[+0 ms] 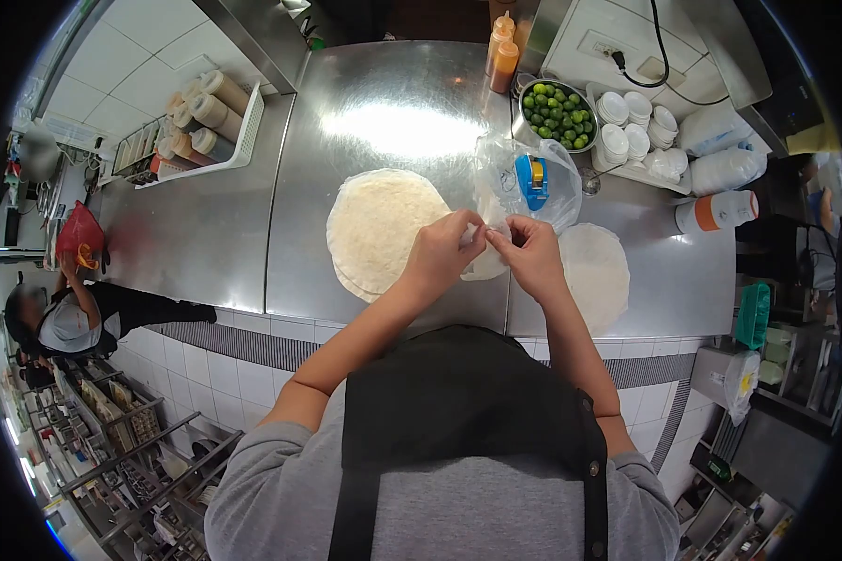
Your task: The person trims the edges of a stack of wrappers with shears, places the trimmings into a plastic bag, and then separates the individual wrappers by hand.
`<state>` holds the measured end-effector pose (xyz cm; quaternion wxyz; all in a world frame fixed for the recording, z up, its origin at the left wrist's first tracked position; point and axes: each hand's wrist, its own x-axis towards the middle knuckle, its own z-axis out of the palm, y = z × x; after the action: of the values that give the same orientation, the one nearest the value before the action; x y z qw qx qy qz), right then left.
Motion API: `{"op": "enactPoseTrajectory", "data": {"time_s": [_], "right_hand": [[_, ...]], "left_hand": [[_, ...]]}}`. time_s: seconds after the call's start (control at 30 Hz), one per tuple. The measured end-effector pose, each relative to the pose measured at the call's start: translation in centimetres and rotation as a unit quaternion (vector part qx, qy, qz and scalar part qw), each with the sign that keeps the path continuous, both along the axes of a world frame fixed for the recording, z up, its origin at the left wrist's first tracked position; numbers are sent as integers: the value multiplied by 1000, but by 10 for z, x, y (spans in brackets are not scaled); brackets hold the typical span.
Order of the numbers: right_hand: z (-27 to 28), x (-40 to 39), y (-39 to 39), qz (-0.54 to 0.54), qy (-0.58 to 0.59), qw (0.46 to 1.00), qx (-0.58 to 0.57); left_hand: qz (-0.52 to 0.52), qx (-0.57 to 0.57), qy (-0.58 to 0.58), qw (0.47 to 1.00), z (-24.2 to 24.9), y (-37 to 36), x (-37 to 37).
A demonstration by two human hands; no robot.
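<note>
My left hand (447, 249) and my right hand (531, 256) meet over the steel counter, fingertips pinched close together. Between them is thin, whitish see-through plastic, which looks like the gathered edge of a clear plastic bag (561, 192). A blue tape dispenser (532, 181) with yellow tape lies on the bag, just beyond my right hand. Left of my hands is a stack of large flour tortillas (384, 224). Part of another pale round shows beneath my fingers, mostly hidden. More tortillas (594, 276) lie to the right, partly behind my right forearm.
A bowl of limes (557, 114), orange sauce bottles (503, 61) and a tray of white lidded cups (627, 126) stand at the back right. A white basket (243, 131) holds squeeze bottles at left. Another person (65, 313) stands far left beside a red bag (79, 231).
</note>
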<state>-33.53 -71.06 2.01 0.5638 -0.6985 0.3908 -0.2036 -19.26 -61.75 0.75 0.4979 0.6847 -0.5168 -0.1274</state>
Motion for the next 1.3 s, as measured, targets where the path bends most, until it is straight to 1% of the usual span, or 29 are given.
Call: {"op": "enactPoseTrajectory", "data": {"time_s": [0.07,0.1,0.13,0.17,0.2,0.27,0.3,0.33,0.37,0.4,0.43,0.47,0.5,0.53,0.57,0.6,0.63,0.7,0.73,0.77,0.83,0.87,0.93,1.0,1.07,1.13,1.23,1.27,1.3], "right_hand": [[3,0,0,5,7,1000,-17],[8,-1,1,11,34,997,-62],[12,-1,2,17,61,992,-108],[15,-1,3,17,61,992,-108],[17,-1,4,16,77,989,-122],[18,0,6,11,96,986,-138],[15,1,6,14,98,982,-162],[15,0,6,16,103,977,-188],[18,0,6,8,111,975,-193],[22,-1,5,27,113,977,-178],[25,-2,4,44,115,979,-162],[26,-3,3,35,124,978,-165],[27,-4,3,51,108,983,-141],[27,-4,2,66,92,987,-117],[26,-4,1,55,98,986,-120],[24,-5,0,87,97,985,-110],[23,-7,0,119,97,983,-99],[22,-8,2,98,104,983,-111],[20,-6,3,88,102,984,-120],[17,-5,3,81,105,984,-121],[8,-1,3,15,63,984,-165],[5,1,3,11,64,984,-166],[1,1,1,-35,-7,998,-59],[-3,0,-1,-29,-3,996,-82],[-4,-1,0,-21,1,995,-102],[-2,0,2,-4,-71,994,-80],[9,2,3,27,-70,996,-49],[13,2,3,29,-70,996,-48],[16,1,3,57,-69,994,-68]], "left_hand": [[-10,-5,-40,999,2,1,1],[-10,-5,-39,999,5,2,2],[-11,-5,-85,996,7,2,3],[-10,-5,-131,991,9,2,5],[-11,-5,-131,991,10,3,6],[-37,6,-203,978,11,3,8],[-41,1,-200,979,12,2,10],[-51,5,-227,973,14,3,11],[-62,9,-251,966,14,3,11],[-68,23,-267,961,14,2,11],[-77,14,-260,962,12,1,8],[-59,9,-249,967,11,0,6],[-42,5,-239,970,10,-1,5],[-51,-2,-235,971,9,0,4],[-26,9,-229,973,9,1,3],[-2,19,-222,975,9,0,1],[-12,12,-215,976,11,0,-1],[20,90,-155,984,16,1,-3],[24,58,-99,993,12,-1,-5],[17,56,-96,994,12,-1,-6],[-7,65,-13,998,14,0,-6],[-10,53,-4,999,16,0,-8],[2,50,-6,999,14,1,-9],[29,46,3,998,9,-1,-8],[20,50,7,999,6,0,-2],[14,56,9,998,5,-1,-3],[-22,41,153,987,3,1,-2],[-20,42,153,987,-1,1,2],[-90,68,177,978,-9,2,9]]}}
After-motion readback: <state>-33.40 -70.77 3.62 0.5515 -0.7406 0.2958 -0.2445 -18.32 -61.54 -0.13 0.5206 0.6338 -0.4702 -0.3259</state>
